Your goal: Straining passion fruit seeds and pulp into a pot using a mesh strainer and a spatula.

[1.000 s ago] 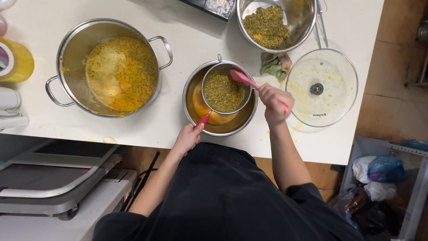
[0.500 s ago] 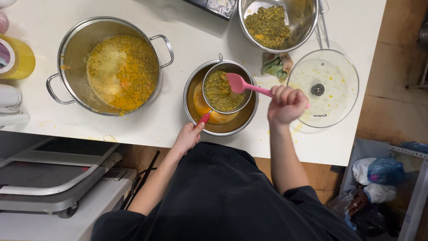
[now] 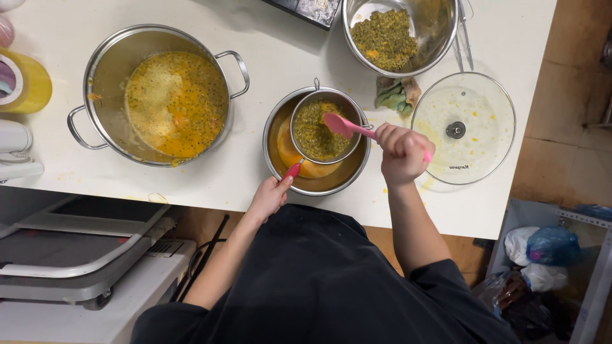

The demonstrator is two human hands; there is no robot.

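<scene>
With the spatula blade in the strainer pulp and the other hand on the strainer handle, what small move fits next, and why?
Probably a press-and-drag of the pink spatula across the pulp. The right hand has its blade on the seedy mass in the strainer, the left hand steadies the red handle, and orange juice sits in the bowl below.

White worktop fills the upper view, spattered yellow near its front edge. Brown floor to the right. Below the counter's right end, a grey crate with bagged rubbish. Lower left, a grey-and-white appliance. Lighting even, soft shadows.
</scene>
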